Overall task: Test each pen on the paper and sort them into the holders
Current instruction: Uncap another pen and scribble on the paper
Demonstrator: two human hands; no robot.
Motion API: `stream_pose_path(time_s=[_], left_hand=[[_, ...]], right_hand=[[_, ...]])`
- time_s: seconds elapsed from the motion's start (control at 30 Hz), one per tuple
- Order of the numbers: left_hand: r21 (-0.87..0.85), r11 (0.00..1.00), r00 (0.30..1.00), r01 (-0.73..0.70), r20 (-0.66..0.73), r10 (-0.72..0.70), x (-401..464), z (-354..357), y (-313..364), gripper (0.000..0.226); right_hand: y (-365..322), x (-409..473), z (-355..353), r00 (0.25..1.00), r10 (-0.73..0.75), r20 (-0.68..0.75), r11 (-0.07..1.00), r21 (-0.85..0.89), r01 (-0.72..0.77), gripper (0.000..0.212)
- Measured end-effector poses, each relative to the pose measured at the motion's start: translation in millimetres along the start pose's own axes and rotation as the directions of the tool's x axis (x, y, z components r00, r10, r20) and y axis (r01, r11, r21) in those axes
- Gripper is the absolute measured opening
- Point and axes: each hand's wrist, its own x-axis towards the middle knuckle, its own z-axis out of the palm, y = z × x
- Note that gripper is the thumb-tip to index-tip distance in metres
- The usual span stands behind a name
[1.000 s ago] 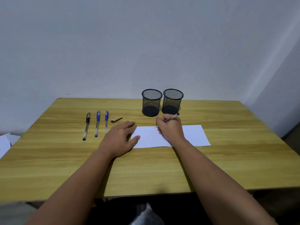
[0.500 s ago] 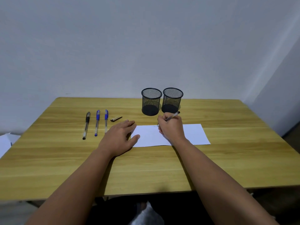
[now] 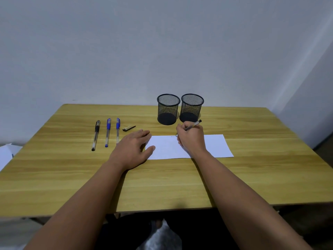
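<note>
Reaching forward over the near edge of the light wooden table (image 3: 162, 186), two bare forearms lead to the hands. The left hand (image 3: 132, 150) lies flat, palm down, fingers straight and relaxed, with its thumb and fingertips resting on the left edge of the white rectangular sheet of paper (image 3: 216, 147). The paper lies flat with its long side running left to right. On it rests the right hand (image 3: 191, 139), fingers curled round a clear-barrelled pen with a dark end (image 3: 192, 125). That pen is tilted, its long axis running from lower left to upper right: the tip points down and left to the paper's far edge, where a few small faint marks show, and the dark end points up and right toward the holders.

Left of the left hand, three capped pens lie side by side but apart, each with its long axis running near to far: a black-capped pen (image 3: 95, 135) leftmost, a blue-capped pen (image 3: 107, 132) next, and a second blue-capped pen (image 3: 117, 129) beside the left hand. A small loose black pen cap (image 3: 129, 128) lies just right of them, angled up to the right.

Farthest back, two black wire-mesh cylindrical holders stand upright and close together: the left holder (image 3: 168, 109) and the right holder (image 3: 191, 107), the latter just beyond the held pen's end.
</note>
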Motion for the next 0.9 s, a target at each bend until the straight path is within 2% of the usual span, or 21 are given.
stream_pose_path(time_s=[0.3,0.8,0.9], left_hand=[[0.014,1.0,1.0,-0.003,0.001,0.003,0.8,1.1,-1.7,0.06],[0.015,1.0,1.0,-0.002,-0.002,0.002,0.7,1.0,-1.3,0.06],[0.021,1.0,1.0,-0.012,0.005,0.012,0.8,1.7,-1.6,0.059]], right_hand=[[3.3,2.5,3.4,1.0,0.015,0.011,1.0,0.018,-0.016,0.041],[4.2,3.0,6.8,0.997,-0.071,-0.011,0.997,-0.037,0.071,0.04],[1.6,3.9,4.2,0.997,-0.038,-0.07,0.999,-0.02,0.037,0.046]])
